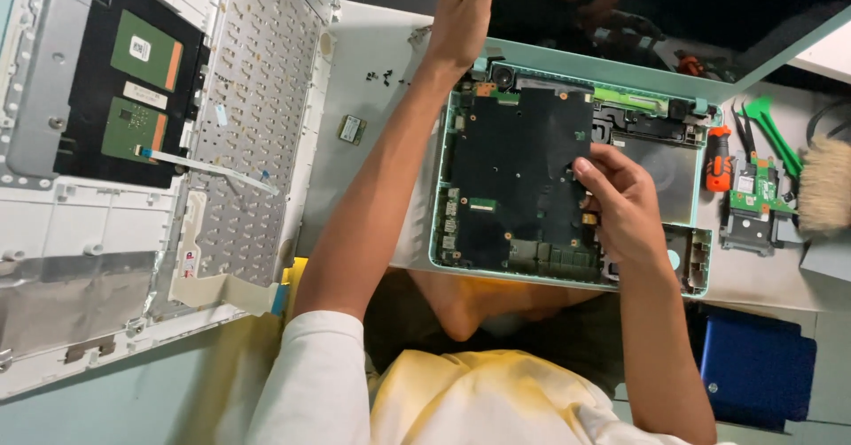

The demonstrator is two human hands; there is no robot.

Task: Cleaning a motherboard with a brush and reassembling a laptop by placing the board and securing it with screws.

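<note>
An opened laptop base (443, 188) with a mint-green shell lies in front of me, its dark motherboard (514, 170) exposed. My right hand (625, 206) pinches the motherboard's right edge, thumb on top and fingers curled beside it. My left hand (461, 11) reaches to the far left corner of the base, against the edge of the dark laptop lid (709, 11). Its fingertips run out of the picture, so its grip is hidden.
A white keyboard cover (257, 99) lies upside down at left, with a touchpad board (133, 73) and ribbon cable (204, 166). Loose screws (386, 77) and a small card (352, 128) lie between. At right: orange screwdriver (718, 161), green pry tools (771, 121), circuit board (753, 192), brush (824, 183), blue box (753, 365).
</note>
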